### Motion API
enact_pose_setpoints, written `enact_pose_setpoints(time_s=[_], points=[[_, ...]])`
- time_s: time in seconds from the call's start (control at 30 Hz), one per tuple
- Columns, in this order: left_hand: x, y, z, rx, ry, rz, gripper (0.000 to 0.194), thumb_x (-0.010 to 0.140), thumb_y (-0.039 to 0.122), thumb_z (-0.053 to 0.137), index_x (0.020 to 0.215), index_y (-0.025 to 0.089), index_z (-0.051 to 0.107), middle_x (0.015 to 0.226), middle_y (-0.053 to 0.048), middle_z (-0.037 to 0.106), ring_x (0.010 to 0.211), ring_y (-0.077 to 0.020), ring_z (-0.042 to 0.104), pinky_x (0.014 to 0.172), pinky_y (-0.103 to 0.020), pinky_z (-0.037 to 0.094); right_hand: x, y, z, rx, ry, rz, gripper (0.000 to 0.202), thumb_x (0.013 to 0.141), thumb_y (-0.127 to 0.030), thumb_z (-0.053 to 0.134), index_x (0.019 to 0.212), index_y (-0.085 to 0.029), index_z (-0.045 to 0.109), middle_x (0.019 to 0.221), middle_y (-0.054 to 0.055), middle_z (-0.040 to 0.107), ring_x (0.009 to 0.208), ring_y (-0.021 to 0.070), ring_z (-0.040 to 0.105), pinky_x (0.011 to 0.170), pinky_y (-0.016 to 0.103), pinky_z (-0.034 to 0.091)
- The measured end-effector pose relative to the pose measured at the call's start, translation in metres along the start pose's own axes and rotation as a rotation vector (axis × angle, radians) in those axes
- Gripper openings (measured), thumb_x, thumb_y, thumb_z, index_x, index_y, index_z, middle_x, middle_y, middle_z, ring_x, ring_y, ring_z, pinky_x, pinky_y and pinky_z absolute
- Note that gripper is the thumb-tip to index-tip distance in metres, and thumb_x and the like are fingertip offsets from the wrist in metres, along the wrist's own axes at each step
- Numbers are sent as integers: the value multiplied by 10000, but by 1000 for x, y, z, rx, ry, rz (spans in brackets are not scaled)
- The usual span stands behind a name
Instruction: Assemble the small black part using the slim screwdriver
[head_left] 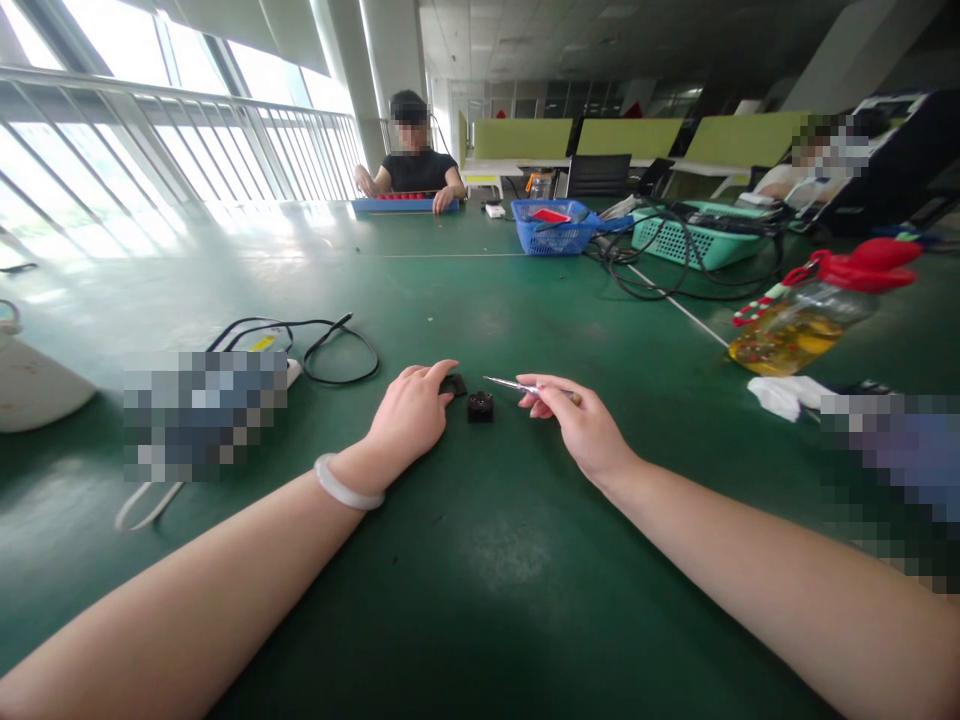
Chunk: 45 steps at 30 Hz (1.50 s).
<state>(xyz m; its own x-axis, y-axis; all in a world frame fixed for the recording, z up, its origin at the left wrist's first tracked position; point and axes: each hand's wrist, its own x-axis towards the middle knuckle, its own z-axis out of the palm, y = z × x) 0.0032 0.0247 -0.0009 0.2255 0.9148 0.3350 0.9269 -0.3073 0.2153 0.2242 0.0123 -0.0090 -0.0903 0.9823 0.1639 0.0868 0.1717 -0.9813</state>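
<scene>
My left hand (411,412), with a pale bangle (346,484) at the wrist, is closed at the edge of a flat black piece (454,384); thumb and index finger lie on either side of it. Just right of it a small black box-shaped part (480,406) rests on the table, with light dots on its upper face. My right hand (574,420) pinches a slim silver precision screwdriver (510,384). Its thin tip points left, above and slightly right of the black part, apart from it. Fine details of the parts are too small to make out.
A black cable (341,350) lies left on the green table (480,600). Right are a red-lidded bottle (806,320) and white tissue (784,397). Farther back stand a blue basket (555,235), a green basket (697,240) with tangled cables, and a seated person (416,165) at a blue tray.
</scene>
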Motion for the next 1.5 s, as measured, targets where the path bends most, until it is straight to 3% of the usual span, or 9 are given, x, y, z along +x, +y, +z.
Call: enact_pose_setpoints(time_s=[0.17,0.3,0.4,0.53,0.7,0.93,1.5], points=[[-1,11,-6,-228,71,93,420,890,214,464,1310,228,451,1228,-63,603,1091,-226,556,976,-394,436,0,1,0,-8,11,3,353,828,-408,544,1018,-154,700,806,65,690,708,158,586,709,329,497],[-4,15,-8,-296,-33,252,437,886,229,475,1323,236,449,1227,-58,600,1126,-219,533,998,-388,424,1,1,1,-4,24,6,346,818,-406,551,1004,-154,699,793,60,684,698,155,582,703,322,494],[-5,14,-7,-298,-95,288,455,889,247,476,1342,231,430,1168,-60,628,1091,-222,548,972,-384,440,1,-1,2,4,28,-1,341,818,-400,548,1008,-154,686,796,55,670,705,155,580,706,320,486],[-6,13,-6,-279,-132,271,518,870,247,507,1374,235,389,1128,-66,642,1054,-225,565,951,-386,451,-4,-8,2,-13,18,-74,297,843,-386,523,990,-172,666,788,39,637,715,160,573,697,314,475],[-3,10,-2,-278,-161,174,577,820,310,604,1354,231,400,1111,-46,669,1102,-248,538,970,-408,434,-19,-24,0,-244,32,-383,259,897,-338,465,771,-200,643,716,17,601,698,163,567,693,304,440],[1,6,1,-254,-155,164,365,807,390,612,1135,231,598,1116,-58,646,1071,-240,556,963,-384,441,-28,-31,3,-503,-184,-711,170,870,-191,477,762,-209,607,658,9,610,645,155,543,694,317,410],[-1,5,2,-265,-144,160,355,804,378,607,1137,254,600,1101,-50,641,1064,-240,555,961,-388,441,-29,-30,7,-686,-239,-789,126,859,-182,498,796,-180,608,697,32,626,681,162,541,735,341,396]])
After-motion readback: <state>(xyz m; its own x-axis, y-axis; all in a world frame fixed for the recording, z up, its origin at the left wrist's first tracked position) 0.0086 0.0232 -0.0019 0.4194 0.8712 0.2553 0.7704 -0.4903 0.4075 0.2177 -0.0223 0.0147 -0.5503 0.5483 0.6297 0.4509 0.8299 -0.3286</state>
